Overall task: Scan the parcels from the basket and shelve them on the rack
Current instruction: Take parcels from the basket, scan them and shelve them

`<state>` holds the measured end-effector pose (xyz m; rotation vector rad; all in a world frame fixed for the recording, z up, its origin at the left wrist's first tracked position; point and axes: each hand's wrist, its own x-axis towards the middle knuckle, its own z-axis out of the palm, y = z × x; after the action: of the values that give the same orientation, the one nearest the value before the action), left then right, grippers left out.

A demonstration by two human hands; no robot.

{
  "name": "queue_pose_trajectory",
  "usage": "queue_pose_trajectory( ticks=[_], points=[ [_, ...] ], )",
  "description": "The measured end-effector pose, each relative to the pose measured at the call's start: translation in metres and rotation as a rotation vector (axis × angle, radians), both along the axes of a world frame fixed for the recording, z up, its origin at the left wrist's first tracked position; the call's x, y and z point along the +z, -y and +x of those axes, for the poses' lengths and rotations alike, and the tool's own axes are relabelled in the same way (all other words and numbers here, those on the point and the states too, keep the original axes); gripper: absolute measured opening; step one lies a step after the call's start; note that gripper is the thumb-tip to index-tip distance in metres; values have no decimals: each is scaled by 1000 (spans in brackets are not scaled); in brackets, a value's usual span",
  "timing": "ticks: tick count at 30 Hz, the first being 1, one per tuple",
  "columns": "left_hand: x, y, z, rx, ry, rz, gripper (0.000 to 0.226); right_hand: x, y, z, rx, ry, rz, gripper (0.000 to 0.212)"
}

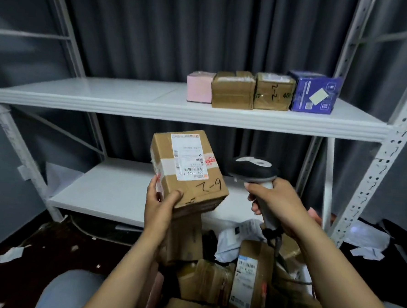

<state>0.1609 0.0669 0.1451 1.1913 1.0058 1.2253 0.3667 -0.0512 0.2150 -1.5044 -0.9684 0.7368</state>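
- Fingers (pixel 174 196) of the left hand (pixel 157 204) are curling round the near corner of a brown cardboard parcel (pixel 191 177), the thumb lying on its top face. They are holding it up at the middle of the view, with its white shipping label (pixel 189 156) facing upward.
- Fingers of the right hand (pixel 274 202) are wrapping tightly round the grip of a handheld scanner (pixel 254 171), which is sitting at 3 o'clock from the parcel, just beside it and not touching.
- At 6 o'clock from the held parcel, a heap of parcels (pixel 213 280) is lying between the forearms; what is containing them is hidden.
- At 12 o'clock, the rack's upper shelf (pixel 106 93) is carrying a row running toward 1 o'clock: a pink box (pixel 199 89), two brown boxes (pixel 232 91), then a blue box (pixel 313 94), standing side by side.
- At 9 o'clock, the lower shelf (pixel 114 189) is showing behind the parcel.
- At 7 o'clock, paper scraps (pixel 10 254) are lying on the dark floor.
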Motion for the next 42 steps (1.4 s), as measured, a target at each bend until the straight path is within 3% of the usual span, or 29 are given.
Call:
queue_pose_trajectory(
  ticks=[3,6,9,17,25,28,31,34,36,37,42],
  points=[
    [43,-14,-1,-35,172,-60,57,27,-15,-5,26,41,73,12],
    [91,-26,-2,-66,239,-125,31,53,-31,-9,34,66,132,14],
    [134,-36,-7,-110,275,-174,19,78,-48,-10,13,57,165,9],
    [212,-88,-18,-119,273,-188,19,127,-94,-4,-2,151,179,11],
    [234,-171,-4,-24,147,-164,21,148,-145,2,-40,177,155,7],
    [234,-202,5,51,130,-57,29,149,-160,8,-64,192,146,4],
    [228,-220,12,137,-136,261,63,150,-173,18,-91,253,150,8],
    [214,-224,11,156,-723,702,90,150,-182,28,-109,316,135,12],
    [205,-228,8,192,-1167,940,92,151,-190,35,-129,352,120,12],
    [203,-230,7,209,-1302,1009,91,151,-194,38,-140,363,117,12],
    [204,-255,9,338,-1455,1103,72,153,-210,49,-181,454,80,16]
  ],
)
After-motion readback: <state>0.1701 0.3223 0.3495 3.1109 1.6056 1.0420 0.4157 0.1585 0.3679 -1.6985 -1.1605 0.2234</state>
